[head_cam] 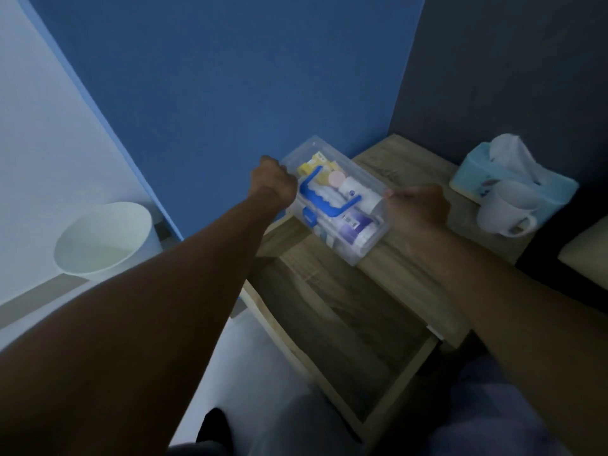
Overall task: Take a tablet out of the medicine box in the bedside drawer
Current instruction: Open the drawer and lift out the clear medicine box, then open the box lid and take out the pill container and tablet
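Observation:
A clear plastic medicine box [358, 182] with a blue handle [324, 197] on its lid rests at the left front edge of the wooden bedside table [408, 268]. Through the lid I see yellow packets, white tubes and a purple-labelled container. My left hand [274, 184] grips the box's far left end, fingers closed on it. My right hand [418, 205] holds the box's right side, fingers curled over its edge. Below the tabletop the drawer [342, 327] stands pulled out, its inside dark and bare. No tablet is visible outside the box.
A light blue tissue box [487, 174] and a white mug [506, 213] stand at the table's right back. A white round bin [102, 240] sits on the floor at the left. A blue wall rises right behind the table. My legs are at the bottom.

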`<state>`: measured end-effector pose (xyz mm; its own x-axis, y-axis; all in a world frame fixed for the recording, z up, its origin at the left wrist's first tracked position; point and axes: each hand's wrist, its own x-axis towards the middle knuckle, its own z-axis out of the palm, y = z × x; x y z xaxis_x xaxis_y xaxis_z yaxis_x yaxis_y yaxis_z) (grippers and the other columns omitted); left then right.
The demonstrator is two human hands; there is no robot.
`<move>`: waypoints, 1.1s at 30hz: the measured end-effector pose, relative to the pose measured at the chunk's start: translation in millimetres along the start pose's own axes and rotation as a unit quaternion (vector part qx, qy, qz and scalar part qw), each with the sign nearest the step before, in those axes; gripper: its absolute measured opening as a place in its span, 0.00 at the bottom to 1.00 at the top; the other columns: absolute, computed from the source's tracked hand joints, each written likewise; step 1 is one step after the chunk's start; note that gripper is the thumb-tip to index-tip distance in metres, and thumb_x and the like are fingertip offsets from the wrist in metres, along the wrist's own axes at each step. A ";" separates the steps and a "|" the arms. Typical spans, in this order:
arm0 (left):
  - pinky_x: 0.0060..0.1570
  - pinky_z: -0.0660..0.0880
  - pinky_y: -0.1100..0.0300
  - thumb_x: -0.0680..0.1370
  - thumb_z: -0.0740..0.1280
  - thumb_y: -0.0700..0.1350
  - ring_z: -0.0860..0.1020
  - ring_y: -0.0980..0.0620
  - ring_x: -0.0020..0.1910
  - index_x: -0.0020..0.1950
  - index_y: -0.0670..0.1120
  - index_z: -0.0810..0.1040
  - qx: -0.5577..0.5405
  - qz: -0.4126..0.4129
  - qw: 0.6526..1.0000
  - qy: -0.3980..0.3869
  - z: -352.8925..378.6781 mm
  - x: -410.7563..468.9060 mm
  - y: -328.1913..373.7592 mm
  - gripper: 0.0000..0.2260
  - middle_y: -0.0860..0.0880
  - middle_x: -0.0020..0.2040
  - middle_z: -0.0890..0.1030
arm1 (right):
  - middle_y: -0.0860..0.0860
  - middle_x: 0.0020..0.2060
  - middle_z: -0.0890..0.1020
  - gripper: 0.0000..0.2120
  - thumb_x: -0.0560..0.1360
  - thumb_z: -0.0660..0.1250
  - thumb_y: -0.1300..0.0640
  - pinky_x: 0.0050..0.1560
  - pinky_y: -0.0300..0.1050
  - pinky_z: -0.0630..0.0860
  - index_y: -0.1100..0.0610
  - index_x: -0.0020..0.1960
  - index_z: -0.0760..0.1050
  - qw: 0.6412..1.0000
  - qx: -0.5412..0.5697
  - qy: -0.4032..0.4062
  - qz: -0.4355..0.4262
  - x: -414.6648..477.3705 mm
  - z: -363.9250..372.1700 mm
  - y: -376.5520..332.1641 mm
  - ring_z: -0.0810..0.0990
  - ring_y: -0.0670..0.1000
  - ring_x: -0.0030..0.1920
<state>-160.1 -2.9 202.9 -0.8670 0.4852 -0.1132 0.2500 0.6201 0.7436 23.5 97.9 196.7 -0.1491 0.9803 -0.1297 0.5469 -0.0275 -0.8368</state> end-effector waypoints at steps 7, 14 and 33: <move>0.57 0.79 0.49 0.79 0.60 0.51 0.81 0.40 0.55 0.64 0.43 0.74 -0.030 0.017 0.998 -0.043 35.8 58.4 -6.4 0.17 0.39 0.60 0.79 | 0.60 0.62 0.80 0.23 0.78 0.68 0.50 0.42 0.36 0.69 0.65 0.65 0.74 0.998 -0.067 0.007 0.016 60.1 19.5 7.9 0.80 0.57 0.61; 0.57 0.79 0.46 0.80 0.60 0.53 0.82 0.39 0.54 0.63 0.43 0.74 -0.032 0.034 0.998 -0.040 59.7 85.3 -13.8 0.18 0.38 0.59 0.79 | 0.59 0.57 0.82 0.19 0.82 0.60 0.53 0.29 0.25 0.66 0.66 0.63 0.77 0.992 -0.123 -0.002 -0.025 84.5 34.2 18.0 0.81 0.53 0.54; 0.59 0.78 0.46 0.81 0.60 0.44 0.82 0.42 0.56 0.54 0.43 0.80 -0.327 -0.132 0.929 -0.115 90.9 10.6 -31.6 0.10 0.40 0.58 0.81 | 0.59 0.74 0.63 0.23 0.84 0.49 0.51 0.64 0.59 0.74 0.61 0.76 0.59 0.918 -0.289 -0.142 -0.231 41.6 15.5 33.7 0.71 0.60 0.69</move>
<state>-137.9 38.7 118.4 -0.7276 0.5349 -0.4294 -0.3378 0.2654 0.9030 23.0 134.8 154.9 -0.6388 0.7686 -0.0330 0.7045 0.5672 -0.4265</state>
